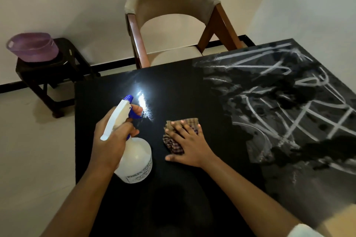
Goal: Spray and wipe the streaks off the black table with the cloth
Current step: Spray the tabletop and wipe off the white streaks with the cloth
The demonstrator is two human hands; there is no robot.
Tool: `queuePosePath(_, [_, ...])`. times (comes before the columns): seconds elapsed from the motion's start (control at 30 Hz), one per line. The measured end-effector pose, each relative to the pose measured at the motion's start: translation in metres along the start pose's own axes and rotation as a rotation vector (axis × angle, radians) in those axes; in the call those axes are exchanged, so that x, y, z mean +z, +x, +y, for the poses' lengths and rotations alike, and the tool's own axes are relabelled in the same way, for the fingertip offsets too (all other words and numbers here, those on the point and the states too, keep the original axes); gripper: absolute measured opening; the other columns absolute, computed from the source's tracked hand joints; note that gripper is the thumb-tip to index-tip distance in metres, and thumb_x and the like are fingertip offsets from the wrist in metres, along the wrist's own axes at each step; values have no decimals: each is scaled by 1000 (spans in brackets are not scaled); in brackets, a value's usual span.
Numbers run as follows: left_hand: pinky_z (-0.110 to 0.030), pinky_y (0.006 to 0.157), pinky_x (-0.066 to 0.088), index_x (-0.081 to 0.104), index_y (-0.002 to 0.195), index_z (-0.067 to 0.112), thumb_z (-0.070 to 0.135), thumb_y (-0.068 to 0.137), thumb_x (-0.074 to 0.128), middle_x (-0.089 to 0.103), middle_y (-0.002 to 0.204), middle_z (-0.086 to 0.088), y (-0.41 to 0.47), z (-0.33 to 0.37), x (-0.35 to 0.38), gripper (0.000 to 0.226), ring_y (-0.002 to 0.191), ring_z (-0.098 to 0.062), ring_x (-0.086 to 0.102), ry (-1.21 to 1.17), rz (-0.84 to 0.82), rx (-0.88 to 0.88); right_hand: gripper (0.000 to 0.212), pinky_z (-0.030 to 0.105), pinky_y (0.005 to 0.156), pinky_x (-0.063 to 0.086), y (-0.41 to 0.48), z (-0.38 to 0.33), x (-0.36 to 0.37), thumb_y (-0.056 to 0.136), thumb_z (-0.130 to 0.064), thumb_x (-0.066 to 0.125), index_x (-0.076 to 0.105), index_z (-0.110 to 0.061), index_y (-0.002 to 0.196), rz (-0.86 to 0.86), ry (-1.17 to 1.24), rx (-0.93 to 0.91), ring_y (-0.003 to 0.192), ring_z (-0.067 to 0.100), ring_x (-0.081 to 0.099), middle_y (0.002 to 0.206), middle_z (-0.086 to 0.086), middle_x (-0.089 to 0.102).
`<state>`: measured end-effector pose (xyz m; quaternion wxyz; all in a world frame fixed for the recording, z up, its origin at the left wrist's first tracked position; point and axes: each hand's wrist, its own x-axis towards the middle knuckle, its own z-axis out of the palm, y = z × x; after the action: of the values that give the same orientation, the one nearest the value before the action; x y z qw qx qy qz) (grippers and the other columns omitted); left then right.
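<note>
A black table fills the middle of the head view. White chalky streaks cover its right half; the left half is dark and glossy with a bright glare spot. My left hand grips a white spray bottle with a blue nozzle, held above the table's left part, one finger on the trigger. My right hand lies flat with straight fingers on a checked brown cloth, pressing it onto the table just left of the streaks.
A beige padded chair with brown wooden legs stands at the table's far edge. A dark stool at the left carries a purple plastic tub. Pale floor runs along the table's left side.
</note>
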<state>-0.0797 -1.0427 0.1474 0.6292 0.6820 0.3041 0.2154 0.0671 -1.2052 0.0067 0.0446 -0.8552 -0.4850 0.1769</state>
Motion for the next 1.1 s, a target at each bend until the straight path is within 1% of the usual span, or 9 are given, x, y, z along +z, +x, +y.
queuePosePath(0.1, [-49,86,56,65,109,25,19,70,51,65,107,-6,-18,-5,2,42,102,-22,64,60,-104,-39,81,62,112,-10,-53,4,10,81,-80,30,7,-45,151,-2,30,96,148,17,-10,162,-10,-2])
queuePosePath(0.2, [-42,82,58,64,104,23,14,67,52,66,102,1,-38,-5,10,40,105,-22,62,92,-235,-29,70,58,112,-9,-88,0,21,88,-71,31,10,-46,150,24,64,206,148,18,-7,162,-10,3])
queuePosePath(0.4, [-37,80,60,57,103,45,18,67,56,63,97,17,-79,-5,30,45,99,-18,63,147,-393,-17,62,64,112,3,-154,-6,31,94,-61,35,12,-46,150,-2,63,305,148,19,-2,161,-11,5])
queuePosePath(0.6, [-48,90,54,51,98,45,25,66,59,58,98,15,-116,-2,55,39,98,-21,61,221,-427,-43,60,63,109,16,-215,-3,37,95,-58,34,12,-46,149,-42,54,382,148,19,1,161,-12,4])
queuePosePath(0.67, [-48,88,56,53,100,45,26,66,59,60,97,14,-127,-3,61,40,97,-21,61,233,-434,-46,58,61,105,24,-235,-4,40,94,-56,35,19,-46,148,-40,27,381,147,21,14,160,-10,15])
queuePosePath(0.77, [-52,83,57,56,109,29,36,61,59,60,99,10,-144,-3,72,48,97,-22,61,258,-454,-26,53,54,81,49,-268,-4,47,86,-54,38,43,-42,137,-24,10,373,127,23,50,144,-8,48])
queuePosePath(0.87, [-54,81,57,58,105,27,27,64,57,61,96,15,-160,-6,86,41,95,-21,62,269,-466,-26,50,44,68,53,-302,9,56,83,-50,40,50,-40,130,6,-6,399,113,22,60,133,-8,57])
queuePosePath(1.03, [-40,81,59,60,102,30,15,71,58,64,95,17,-192,-11,111,34,93,-15,64,282,-493,-36,55,47,99,39,-358,39,63,97,-39,44,27,-37,149,-31,16,413,138,24,32,156,-5,28])
queuePosePath(1.1, [-31,75,60,61,101,26,2,80,59,65,97,10,-205,-13,121,31,90,-19,65,270,-509,-60,54,42,102,36,-378,48,63,99,-38,43,25,-36,150,4,23,428,138,22,30,156,-5,26])
